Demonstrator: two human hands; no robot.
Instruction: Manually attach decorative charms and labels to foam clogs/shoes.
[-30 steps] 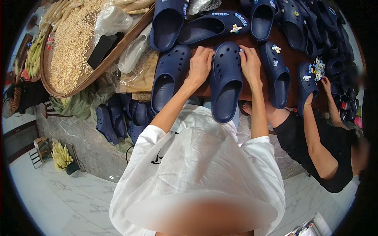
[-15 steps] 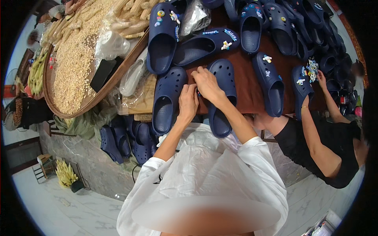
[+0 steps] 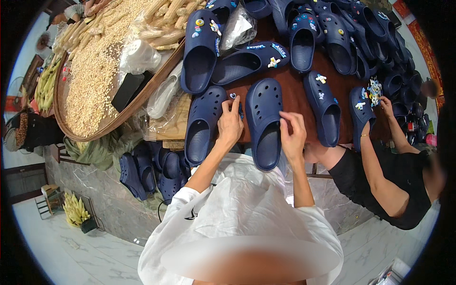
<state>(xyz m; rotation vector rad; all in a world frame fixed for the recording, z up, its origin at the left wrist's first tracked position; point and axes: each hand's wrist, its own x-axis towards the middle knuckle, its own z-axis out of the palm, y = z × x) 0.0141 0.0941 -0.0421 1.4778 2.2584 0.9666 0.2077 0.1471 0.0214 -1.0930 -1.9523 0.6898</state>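
1. The plain navy clog [image 3: 265,124], from which all places here are given, is set on the tabletop [image 3: 293,95] between the two hands, its toe pointed away from the person.
2. Just left of it, the left hand [image 3: 231,124] is held with fingers reaching forward to a small pale charm [image 3: 232,95]; whether the charm is gripped or only touched cannot be told.
3. At its right rim, beside the foot opening, the right hand [image 3: 293,132] is placed with fingers loosely bent; whether the rim is pinched cannot be told.
4. Half a second ago the right hand was crossed over the clog to its left side; it has since been drawn back to the right, and the foot opening is fully uncovered.
5. The clog's heel is extended past the tabletop's near edge.
6. On its left, the left hand's space is bounded by a second clog [image 3: 204,122]; beyond its toe, by a sideways clog [image 3: 251,61]. On its right, a wider strip of tabletop is left before a decorated clog [image 3: 325,107].
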